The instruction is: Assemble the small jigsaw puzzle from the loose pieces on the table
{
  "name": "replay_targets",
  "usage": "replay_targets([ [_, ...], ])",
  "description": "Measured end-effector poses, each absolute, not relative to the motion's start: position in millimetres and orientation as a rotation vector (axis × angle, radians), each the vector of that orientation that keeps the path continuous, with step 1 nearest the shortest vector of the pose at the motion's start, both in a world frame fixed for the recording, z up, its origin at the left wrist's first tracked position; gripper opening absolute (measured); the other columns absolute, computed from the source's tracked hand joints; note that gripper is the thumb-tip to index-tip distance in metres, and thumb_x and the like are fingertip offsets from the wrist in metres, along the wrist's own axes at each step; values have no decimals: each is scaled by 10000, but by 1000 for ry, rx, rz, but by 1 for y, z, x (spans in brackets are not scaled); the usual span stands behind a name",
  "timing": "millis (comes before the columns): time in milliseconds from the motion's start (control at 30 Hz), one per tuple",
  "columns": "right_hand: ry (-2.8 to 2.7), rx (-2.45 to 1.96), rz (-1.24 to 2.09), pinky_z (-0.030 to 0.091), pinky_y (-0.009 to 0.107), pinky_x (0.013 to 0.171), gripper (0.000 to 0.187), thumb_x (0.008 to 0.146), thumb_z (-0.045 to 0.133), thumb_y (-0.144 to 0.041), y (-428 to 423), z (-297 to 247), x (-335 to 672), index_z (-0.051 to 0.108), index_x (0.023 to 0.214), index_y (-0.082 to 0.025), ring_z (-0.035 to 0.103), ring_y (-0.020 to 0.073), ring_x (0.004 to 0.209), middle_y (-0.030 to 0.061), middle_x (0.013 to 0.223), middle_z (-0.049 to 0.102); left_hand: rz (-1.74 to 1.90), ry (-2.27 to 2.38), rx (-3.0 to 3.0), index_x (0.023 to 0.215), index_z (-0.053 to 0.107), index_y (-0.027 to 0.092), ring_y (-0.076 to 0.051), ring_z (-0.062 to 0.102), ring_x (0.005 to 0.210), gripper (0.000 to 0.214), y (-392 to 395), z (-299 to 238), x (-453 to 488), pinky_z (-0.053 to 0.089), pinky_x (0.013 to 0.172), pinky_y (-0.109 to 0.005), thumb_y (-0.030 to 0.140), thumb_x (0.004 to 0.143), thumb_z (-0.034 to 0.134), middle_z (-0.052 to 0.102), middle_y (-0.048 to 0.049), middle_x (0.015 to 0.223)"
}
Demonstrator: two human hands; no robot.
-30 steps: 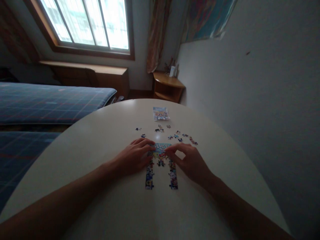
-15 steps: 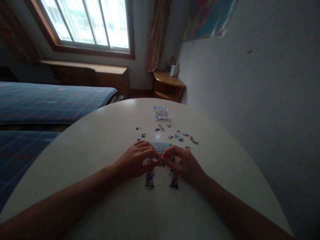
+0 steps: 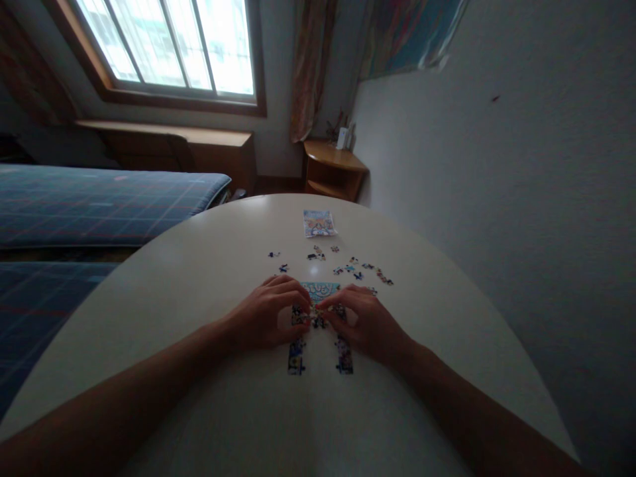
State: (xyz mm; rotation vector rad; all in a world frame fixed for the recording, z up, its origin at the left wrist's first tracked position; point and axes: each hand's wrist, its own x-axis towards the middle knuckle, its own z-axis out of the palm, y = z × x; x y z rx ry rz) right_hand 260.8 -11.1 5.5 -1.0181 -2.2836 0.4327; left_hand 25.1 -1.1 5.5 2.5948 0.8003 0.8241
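Observation:
A partly joined jigsaw puzzle (image 3: 320, 291) lies on the round table, with a blue lettered strip at its top and two side strips running down towards me. My left hand (image 3: 271, 313) curves over its left side, thumb and forefinger closed around the edge of a small group of puzzle pieces (image 3: 318, 320) in the middle. From the other side, my right hand (image 3: 365, 322) pinches at the same pieces, its fingertips close to the left ones. Fingers hide part of the side strips. Exactly which piece each fingertip grips is too small to see.
Several loose puzzle pieces (image 3: 358, 275) lie scattered beyond my hands. A printed picture sheet (image 3: 318, 224) rests farther back on the white table (image 3: 218, 245). A bed with a plaid mattress (image 3: 114, 205) stands left, a wooden corner shelf (image 3: 334, 156) behind, a wall right.
My left fingertips have drawn slightly left and apart from the right ones, showing more of the middle pieces. The right hand stays nearly in place, and the view has shifted a little.

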Motion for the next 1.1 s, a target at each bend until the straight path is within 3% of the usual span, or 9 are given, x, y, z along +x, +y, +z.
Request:
replay_targets([
  [500, -2425, -903, 389, 463, 380, 884, 143, 885, 635, -211, -6, 2, 265, 745, 969, -248, 628, 187, 925, 27, 982, 746, 730, 872, 2590, 935, 662, 239, -240, 545, 1137, 131, 0, -1, 26, 414, 1012, -426, 260, 808, 688, 659, -42, 1136],
  [1100, -2445, -890, 363, 466, 392, 892, 149, 883, 633, -212, -7, 0, 265, 737, 981, -252, 634, 188, 948, 45, 997, 730, 737, 866, 2595, 971, 641, 242, -237, 564, 1110, 169, 1, -3, 26, 429, 997, -419, 275, 807, 670, 661, -47, 1119],
])
